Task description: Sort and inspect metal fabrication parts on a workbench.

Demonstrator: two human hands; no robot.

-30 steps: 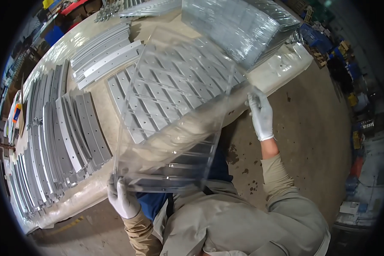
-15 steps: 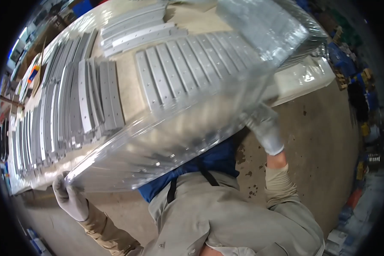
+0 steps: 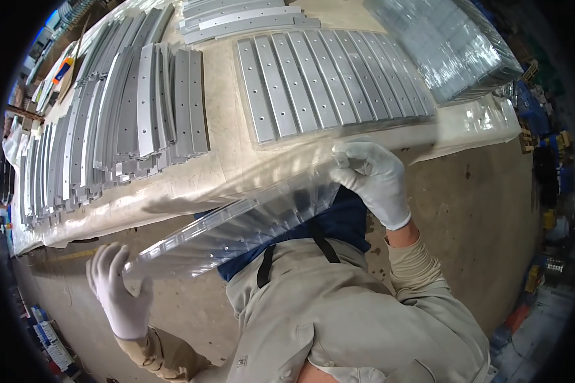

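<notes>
"Can you read any lettering from where you're standing?"

"Not a word. There's a small dark mark (image 3: 241, 362) on the grey work shirt (image 3: 351, 290) (print or badge, I can't tell), but it's too tiny to make out from here."

The right hand (image 3: 375, 183) holds a clear plastic tray (image 3: 252, 220).

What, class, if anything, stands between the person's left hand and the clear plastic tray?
Nothing visible does. The open left hand is right by one end of the clear plastic tray; whether they touch is unclear. The right hand pinches the other end.
</notes>
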